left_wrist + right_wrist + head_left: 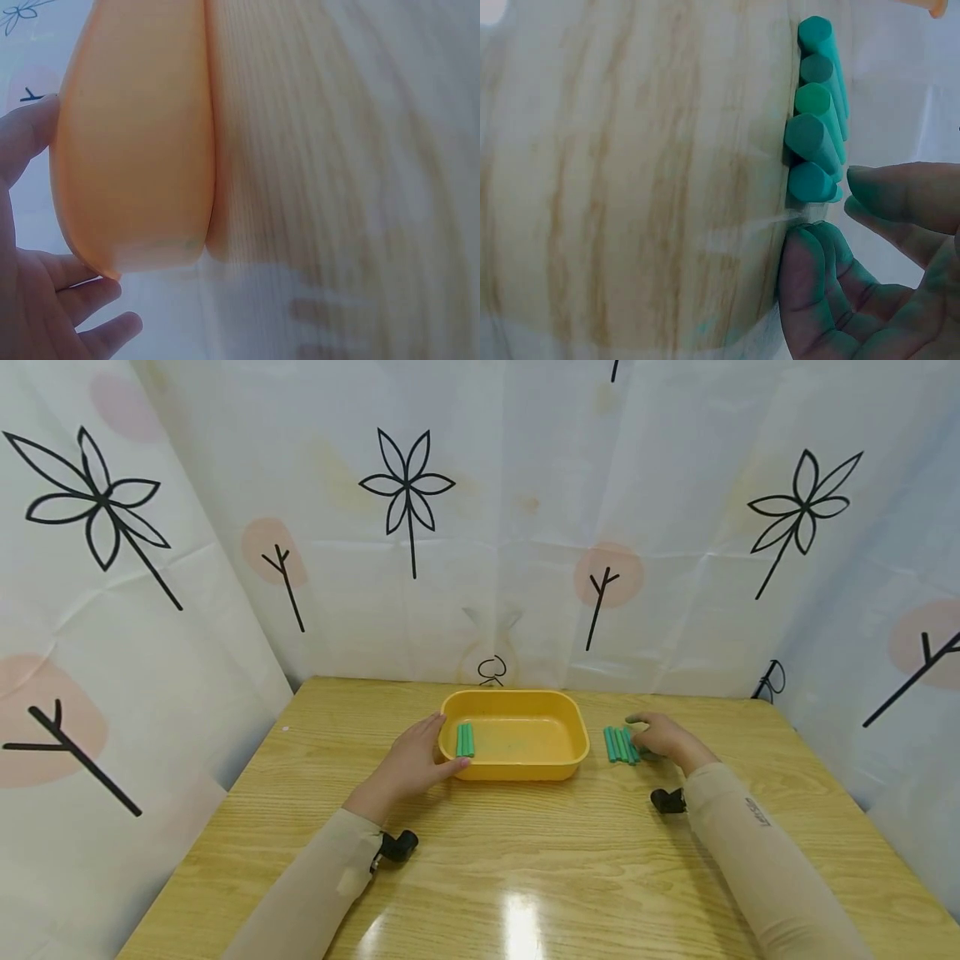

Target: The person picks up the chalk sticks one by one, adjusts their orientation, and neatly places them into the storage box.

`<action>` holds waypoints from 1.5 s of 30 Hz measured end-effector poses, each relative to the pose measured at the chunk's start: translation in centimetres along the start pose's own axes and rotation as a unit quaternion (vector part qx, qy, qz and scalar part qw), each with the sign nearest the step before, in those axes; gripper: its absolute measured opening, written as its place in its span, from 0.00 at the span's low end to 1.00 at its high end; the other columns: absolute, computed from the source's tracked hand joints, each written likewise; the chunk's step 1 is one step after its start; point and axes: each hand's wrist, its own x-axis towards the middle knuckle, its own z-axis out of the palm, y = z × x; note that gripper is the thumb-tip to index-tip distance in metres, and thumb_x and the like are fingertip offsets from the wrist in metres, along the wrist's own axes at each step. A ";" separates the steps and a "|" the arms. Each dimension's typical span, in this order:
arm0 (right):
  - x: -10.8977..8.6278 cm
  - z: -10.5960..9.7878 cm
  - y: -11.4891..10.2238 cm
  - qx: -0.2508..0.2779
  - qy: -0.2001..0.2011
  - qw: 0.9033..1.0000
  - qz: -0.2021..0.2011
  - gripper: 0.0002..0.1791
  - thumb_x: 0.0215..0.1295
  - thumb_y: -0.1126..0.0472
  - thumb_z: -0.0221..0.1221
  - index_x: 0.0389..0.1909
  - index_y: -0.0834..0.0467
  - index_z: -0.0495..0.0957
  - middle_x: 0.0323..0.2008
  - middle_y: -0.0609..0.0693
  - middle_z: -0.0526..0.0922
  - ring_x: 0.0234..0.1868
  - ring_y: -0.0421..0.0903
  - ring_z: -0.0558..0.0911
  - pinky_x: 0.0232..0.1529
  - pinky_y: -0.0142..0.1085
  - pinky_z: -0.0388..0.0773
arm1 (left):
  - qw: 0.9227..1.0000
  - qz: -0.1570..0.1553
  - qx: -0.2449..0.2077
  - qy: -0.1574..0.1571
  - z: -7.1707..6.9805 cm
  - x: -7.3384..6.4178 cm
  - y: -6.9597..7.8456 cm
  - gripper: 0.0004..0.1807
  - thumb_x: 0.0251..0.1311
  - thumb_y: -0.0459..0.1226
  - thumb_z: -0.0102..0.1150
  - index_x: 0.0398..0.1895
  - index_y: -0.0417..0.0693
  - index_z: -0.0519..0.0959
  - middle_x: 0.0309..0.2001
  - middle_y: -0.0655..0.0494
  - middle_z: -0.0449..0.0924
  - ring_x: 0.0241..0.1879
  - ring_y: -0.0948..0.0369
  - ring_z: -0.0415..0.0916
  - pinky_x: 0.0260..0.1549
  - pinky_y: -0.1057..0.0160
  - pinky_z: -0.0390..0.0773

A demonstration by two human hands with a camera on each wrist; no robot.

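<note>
My left hand (411, 762) holds the near left corner of a yellow plastic basin (525, 771), its thumb and fingers at the rim. Two green chalk sticks (465, 741) lie side by side inside, against the basin's left end. To the right of the basin, several more green chalk sticks (814, 142) lie in a row on the table. My right hand (666, 739) is at the right end of that row. In the right wrist view its digits are bent and apart, with nothing visible between them, and green dust coats the fingertips (866, 187).
The wooden table (480, 852) reaches back to a white patterned curtain (495, 510), which also hangs on both sides. Black wrist devices (397, 846) are strapped at both sleeves. A small pale speck (285, 728) lies at the table's back left.
</note>
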 end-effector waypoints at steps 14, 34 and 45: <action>-0.2 -0.3 0.1 -0.105 -0.025 0.994 -0.021 0.32 0.67 0.67 0.54 0.71 0.72 0.61 0.63 0.77 0.67 0.50 0.62 0.74 0.50 0.53 0.73 | 1.000 -0.006 -0.001 -0.009 -0.2 -0.2 0.2 0.55 0.63 0.66 0.55 0.79 0.37 0.52 0.78 0.41 0.50 0.76 0.43 0.48 0.73 0.41 0.50; -1.9 0.1 -0.4 -0.040 -0.013 0.999 -0.001 0.33 0.67 0.66 0.58 0.69 0.75 0.60 0.48 0.69 0.74 0.33 0.50 0.77 0.34 0.43 0.80 | 1.000 -0.003 0.004 -0.010 0.1 0.1 -0.4 0.55 0.63 0.67 0.54 0.79 0.38 0.51 0.78 0.41 0.50 0.76 0.44 0.48 0.73 0.42 0.50; -3.2 -0.6 -1.9 -0.004 -0.010 0.999 -0.032 0.33 0.69 0.68 0.55 0.70 0.76 0.56 0.38 0.63 0.76 0.31 0.51 0.81 0.38 0.48 0.83 | 1.000 0.003 0.000 -0.005 0.2 0.1 -0.5 0.55 0.62 0.67 0.54 0.78 0.37 0.52 0.78 0.41 0.50 0.76 0.43 0.49 0.72 0.41 0.51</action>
